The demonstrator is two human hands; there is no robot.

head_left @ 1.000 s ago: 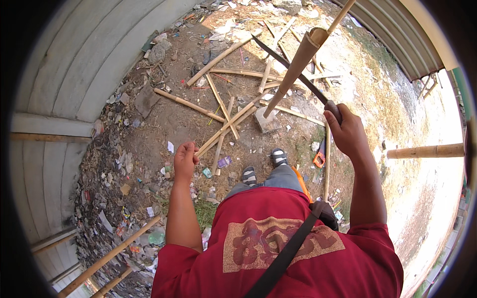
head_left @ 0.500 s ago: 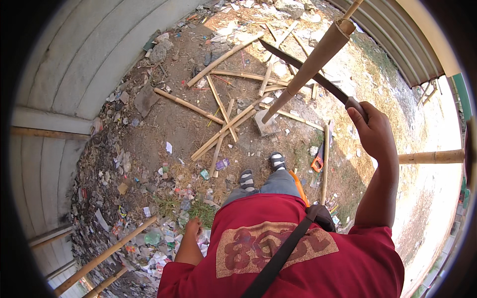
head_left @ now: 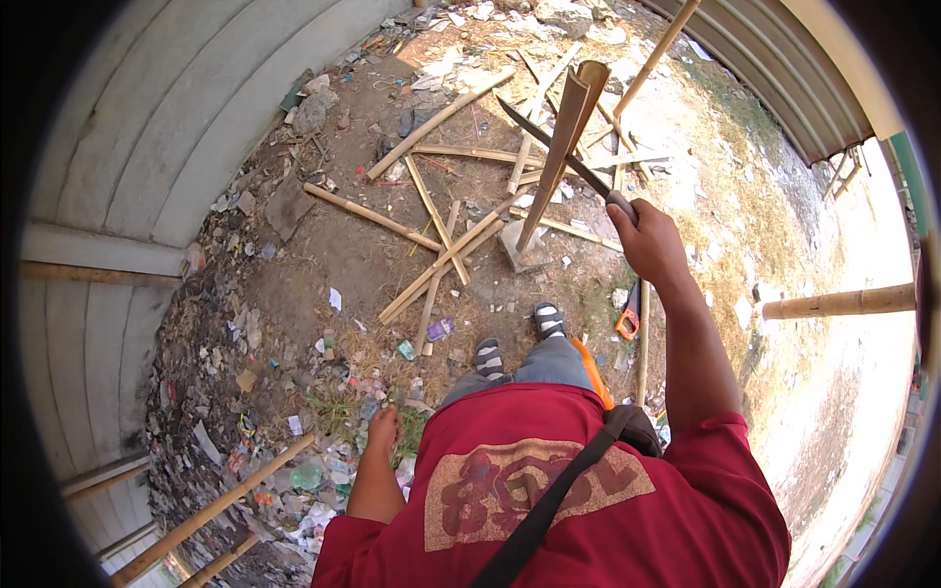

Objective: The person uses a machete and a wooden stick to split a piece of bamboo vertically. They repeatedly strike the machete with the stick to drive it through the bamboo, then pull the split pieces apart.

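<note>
My right hand (head_left: 651, 241) grips the handle of a machete (head_left: 594, 180), its dark blade pointing up and left. That blade crosses a standing bamboo pole (head_left: 555, 157), lodged in a long split that gapes toward the pole's top. The pole's lower end rests on a grey concrete block (head_left: 526, 253) in front of my feet. My left hand (head_left: 385, 428) hangs low beside my body with its fingers curled, and nothing shows in it.
Several split bamboo strips (head_left: 436, 265) lie crossed on the littered ground. An orange-handled saw (head_left: 628, 319) lies by a bamboo length (head_left: 643, 348) at right. Bamboo poles (head_left: 211, 505) slant in at lower left. A grey panel wall (head_left: 186, 127) borders the left.
The machete and my right hand have moved left and down. The pole has swung more upright, and its upper part now shows an open split.
</note>
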